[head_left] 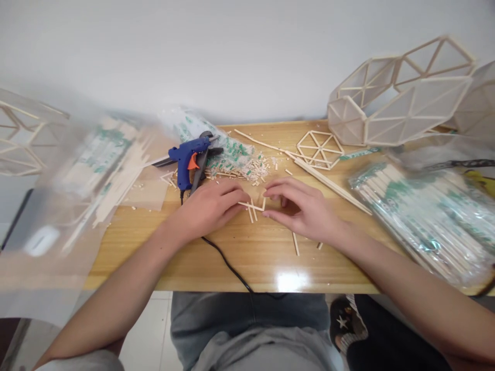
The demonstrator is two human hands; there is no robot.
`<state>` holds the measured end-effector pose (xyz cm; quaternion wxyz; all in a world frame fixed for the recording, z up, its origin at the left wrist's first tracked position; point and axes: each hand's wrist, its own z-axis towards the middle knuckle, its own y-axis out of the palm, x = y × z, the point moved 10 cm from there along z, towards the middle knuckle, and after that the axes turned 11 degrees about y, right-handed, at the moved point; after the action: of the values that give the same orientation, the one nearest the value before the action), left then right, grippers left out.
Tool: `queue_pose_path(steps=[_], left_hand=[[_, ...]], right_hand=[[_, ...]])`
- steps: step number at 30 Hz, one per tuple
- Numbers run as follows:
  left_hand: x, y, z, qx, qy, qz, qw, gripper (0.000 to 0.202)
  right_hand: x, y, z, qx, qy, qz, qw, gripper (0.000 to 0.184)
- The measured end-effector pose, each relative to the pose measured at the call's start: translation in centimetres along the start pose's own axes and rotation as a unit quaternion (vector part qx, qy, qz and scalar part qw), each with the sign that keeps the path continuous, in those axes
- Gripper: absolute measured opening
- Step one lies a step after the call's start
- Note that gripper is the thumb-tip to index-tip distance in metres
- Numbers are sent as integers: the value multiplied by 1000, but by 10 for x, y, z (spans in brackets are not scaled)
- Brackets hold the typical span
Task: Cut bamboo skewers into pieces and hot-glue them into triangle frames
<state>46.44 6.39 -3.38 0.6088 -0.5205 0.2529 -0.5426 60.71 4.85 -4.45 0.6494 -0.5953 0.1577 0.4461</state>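
My left hand (214, 206) is closed on one end of a thin wooden stick (251, 205), low over the table. At its other end this stick meets a short wooden stick (264, 202), which my right hand (305, 208) pinches between thumb and fingers. Together the two pieces make a corner. Loose short sticks (253, 214) lie just beneath them on the wood. Close behind my left hand, a blue glue gun (190, 157) with an orange trigger rests on a stand, its nozzle pointing right. A hexagonal stick frame (320, 150) with spokes lies flat beyond my right hand.
Wood offcuts (255, 170) spill around a torn plastic bag (228, 144). Long sticks (332, 185) and packed stick bundles (421, 221) lie right. A large panelled stick structure (417, 111) stands back right. Translucent sheeting (83, 247) covers the left. The black cord (228, 263) crosses the table's front edge.
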Motion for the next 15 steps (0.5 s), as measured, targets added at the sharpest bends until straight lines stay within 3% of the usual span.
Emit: queue_pose_path(steps=[6,15], left_hand=[[-8,4,0,11,-17,4,1000,16],[-26,2,-7,20,-97,7,995,20]], right_hand=[[0,1,-1,-13,-9,-24,1000,24],[5,9,-3,-36,-26,-63,997,17]])
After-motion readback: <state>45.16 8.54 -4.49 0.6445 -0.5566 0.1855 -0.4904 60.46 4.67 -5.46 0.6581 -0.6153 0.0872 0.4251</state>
